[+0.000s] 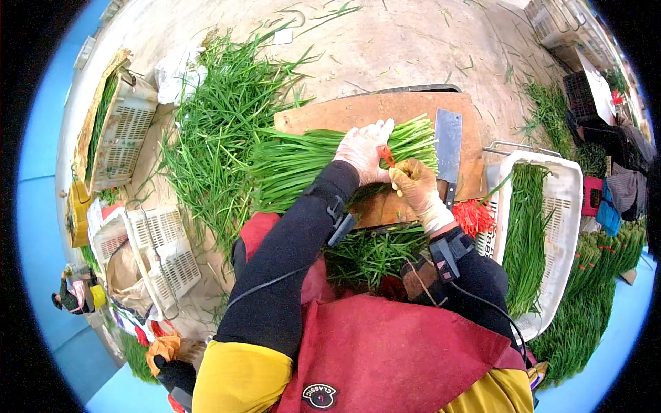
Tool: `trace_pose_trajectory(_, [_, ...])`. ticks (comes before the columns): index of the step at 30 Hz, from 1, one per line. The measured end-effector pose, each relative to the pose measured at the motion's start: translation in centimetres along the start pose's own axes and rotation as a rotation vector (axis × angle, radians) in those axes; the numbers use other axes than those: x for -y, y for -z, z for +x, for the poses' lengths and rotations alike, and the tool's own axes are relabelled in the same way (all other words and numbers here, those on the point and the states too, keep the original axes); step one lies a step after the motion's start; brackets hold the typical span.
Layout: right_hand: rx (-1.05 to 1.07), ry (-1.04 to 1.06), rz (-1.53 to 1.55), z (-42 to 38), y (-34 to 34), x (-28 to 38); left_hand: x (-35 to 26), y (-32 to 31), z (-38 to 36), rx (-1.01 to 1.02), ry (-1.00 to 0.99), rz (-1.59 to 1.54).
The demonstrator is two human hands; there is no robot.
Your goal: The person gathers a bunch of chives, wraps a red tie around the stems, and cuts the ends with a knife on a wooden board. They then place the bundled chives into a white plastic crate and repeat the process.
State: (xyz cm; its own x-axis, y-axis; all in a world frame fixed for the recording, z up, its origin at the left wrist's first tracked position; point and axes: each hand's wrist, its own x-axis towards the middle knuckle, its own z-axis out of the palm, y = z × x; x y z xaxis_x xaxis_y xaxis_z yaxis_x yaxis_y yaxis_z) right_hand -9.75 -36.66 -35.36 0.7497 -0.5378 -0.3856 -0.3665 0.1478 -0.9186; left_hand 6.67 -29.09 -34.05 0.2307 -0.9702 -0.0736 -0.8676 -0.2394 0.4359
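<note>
A bundle of long green chives lies across a wooden cutting board. My left hand, in a thin clear glove, presses down on the bundle near its cut ends. Beside it, my gloved right hand pinches a red rubber band that stretches up to the left hand over the bundle. A cleaver rests flat on the board just right of the chive ends.
A large loose heap of chives covers the ground at left. A white crate at right holds bundled chives; a pile of red bands lies beside it. White crates stand at left, more bundles at lower right.
</note>
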Motion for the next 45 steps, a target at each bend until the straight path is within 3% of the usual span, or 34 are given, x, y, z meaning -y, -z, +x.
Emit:
trace_pose_trajectory(9, [-0.079, -0.019, 0.114, 0.2, -0.1, -0.1, 0.0, -0.1, -0.2, 0.016, 0.018, 0.018])
trace_pose_trajectory(14, [-0.266, 0.211, -0.262, 0.0, -0.4, 1.2, -0.1, -0.6, -0.4, -0.043, 0.012, 0.026])
trace_pose_trajectory(17, [-0.395, 0.403, -0.171, 0.7, -1.8, 1.0, 0.0, -0.8, -0.3, -0.048, 0.009, 0.031])
trace_pose_trajectory(21, [-0.332, 0.357, -0.346, 0.0, -1.8, 3.3, -0.2, -0.8, -0.2, -0.042, 0.025, 0.004])
trace_pose_trajectory(23, [-0.326, 0.566, -0.446, 0.3, -1.8, 3.7, -0.3, -0.7, -0.4, -0.089, -0.004, 0.051])
trace_pose_trajectory(27, [-0.345, 0.563, -0.459, 1.2, -1.7, 2.7, -0.9, 0.1, -0.7, -0.087, -0.011, 0.104])
trace_pose_trajectory(30, [-0.306, 0.423, -0.371, 1.4, -1.7, 2.8, -1.6, 0.7, -0.9, -0.070, 0.015, 0.081])
trace_pose_trajectory(32, [-0.382, 0.478, -0.061, 2.0, -1.7, 2.8, -2.2, 1.5, -0.9, -0.030, 0.028, 0.066])
trace_pose_trajectory(34, [-0.429, 0.467, -0.075, 2.1, -1.2, 3.0, -2.7, 1.9, -1.2, 0.012, 0.041, 0.050])
trace_pose_trajectory(36, [-0.323, 0.389, 0.247, 2.1, -0.8, 3.2, -3.0, 2.0, -1.7, -0.040, 0.030, 0.010])
trace_pose_trajectory(41, [-0.231, 0.325, 0.253, 0.2, -0.1, 5.9, -3.0, 4.6, -0.6, 0.119, 0.081, -0.211])
trace_pose_trajectory(43, [-0.059, 0.197, 0.292, -0.7, 0.4, 6.9, -2.8, 5.4, -0.2, 0.202, 0.072, -0.044])
trace_pose_trajectory(45, [-0.062, 0.205, 0.305, -1.7, 0.2, 6.9, -2.8, 5.9, 0.1, 0.274, 0.105, 0.013])
